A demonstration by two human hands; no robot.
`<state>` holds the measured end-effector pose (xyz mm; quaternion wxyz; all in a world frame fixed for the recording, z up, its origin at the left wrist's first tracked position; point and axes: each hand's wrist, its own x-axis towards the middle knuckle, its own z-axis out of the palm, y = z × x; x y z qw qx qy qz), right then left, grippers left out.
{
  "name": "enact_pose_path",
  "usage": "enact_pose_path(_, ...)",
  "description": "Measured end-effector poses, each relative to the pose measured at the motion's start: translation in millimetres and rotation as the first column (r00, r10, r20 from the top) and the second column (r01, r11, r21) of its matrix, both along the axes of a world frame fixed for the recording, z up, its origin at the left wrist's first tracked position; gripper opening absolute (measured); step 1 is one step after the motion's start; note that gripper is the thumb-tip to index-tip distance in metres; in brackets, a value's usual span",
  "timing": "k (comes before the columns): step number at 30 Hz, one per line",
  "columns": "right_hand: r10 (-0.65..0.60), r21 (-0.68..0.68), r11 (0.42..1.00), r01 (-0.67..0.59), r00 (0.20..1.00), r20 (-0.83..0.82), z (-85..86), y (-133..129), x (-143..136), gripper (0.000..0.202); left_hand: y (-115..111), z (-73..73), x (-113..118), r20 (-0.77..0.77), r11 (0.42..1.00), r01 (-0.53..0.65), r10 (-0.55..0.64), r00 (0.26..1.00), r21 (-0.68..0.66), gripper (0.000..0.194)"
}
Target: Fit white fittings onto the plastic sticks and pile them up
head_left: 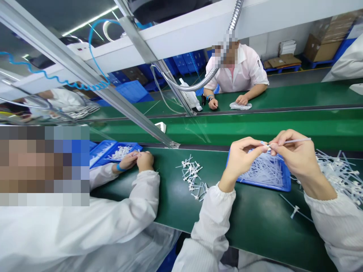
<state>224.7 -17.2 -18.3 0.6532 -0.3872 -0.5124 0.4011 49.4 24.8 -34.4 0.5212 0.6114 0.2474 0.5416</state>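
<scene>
Above a blue tray [287,177] of thin clear tubes [262,168], my two hands meet fingertip to fingertip. My left hand [244,153] pinches a small white connector [267,146] with a bit of blue at its end. Fingers closed, my right hand [295,153] grips a thin tube [297,140] that sticks out to the right, its inner end hidden by the fingers. One connector with tubes attached [295,209] lies on the green table in front of the tray.
White connectors with tubes lie in a small pile [193,175] left of the tray and a large pile [340,173] to the right. A co-worker's hands [144,160] are at the left by blue trays [103,151]. Another person [241,71] sits across the green belt [241,130].
</scene>
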Motion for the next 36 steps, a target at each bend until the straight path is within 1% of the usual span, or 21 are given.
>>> enact_pose_path(3,-0.003,0.022,1.000,0.002,1.000,0.017,3.6,-3.2,-0.5,0.031,-1.9,-0.2,1.9,-0.009,1.000,0.007,-0.007,1.000,-0.009,0.028)
enact_pose_path(6,0.016,0.045,0.999,-0.016,1.000,-0.009,2.8,-4.2,-5.3,0.033,-3.1,0.8,2.7,-0.031,0.998,-0.028,0.029,0.999,0.051,0.027)
enact_pose_path(8,0.025,0.061,0.998,-0.020,0.997,-0.075,0.2,-3.1,-9.8,0.035,-3.2,0.2,4.2,0.021,0.997,-0.042,0.041,0.999,0.071,0.026)
enact_pose_path(10,0.048,0.075,0.996,-0.038,0.990,-0.136,-2.4,-1.1,-13.3,0.035,-3.0,-0.8,5.9,0.088,0.998,-0.040,0.036,0.995,0.043,0.023)
enact_pose_path(12,0.080,0.070,0.995,-0.070,0.986,-0.147,-4.3,1.1,-14.3,0.033,-3.0,-0.9,6.6,0.124,1.000,-0.027,0.026,0.992,0.002,0.022)
enact_pose_path(16,0.090,0.044,0.995,-0.085,0.989,-0.122,-5.3,3.4,-9.4,0.030,-4.8,4.7,3.6,0.110,0.998,-0.004,0.011,0.994,-0.066,0.025)
enact_pose_path(21,0.097,0.019,0.995,-0.096,0.993,-0.063,-1.4,4.0,-3.0,0.032,-5.7,12.3,-1.4,0.087,0.990,0.046,-0.034,0.996,-0.133,0.028)
enact_pose_path(24,0.094,0.015,0.996,-0.093,0.994,-0.049,0.6,4.2,-4.5,0.034,-5.1,13.4,-3.1,0.091,0.986,0.060,-0.046,0.995,-0.153,0.030)
enact_pose_path(28,0.088,0.019,0.996,-0.087,0.994,-0.057,-1.0,3.9,-8.3,0.034,-4.6,13.0,-5.4,0.100,0.984,0.068,-0.052,0.994,-0.165,0.027)
enact_pose_path(32,0.068,0.065,0.995,-0.069,0.998,0.011,-4.1,1.3,-8.0,0.032,-2.0,11.5,-7.4,0.125,0.972,0.126,-0.103,0.987,-0.196,0.026)
enact_pose_path(36,0.018,0.163,0.986,-0.033,0.995,0.093,-7.0,-2.1,-7.9,0.028,-1.2,11.7,-4.9,0.182,0.933,0.213,-0.164,0.969,-0.290,0.034)
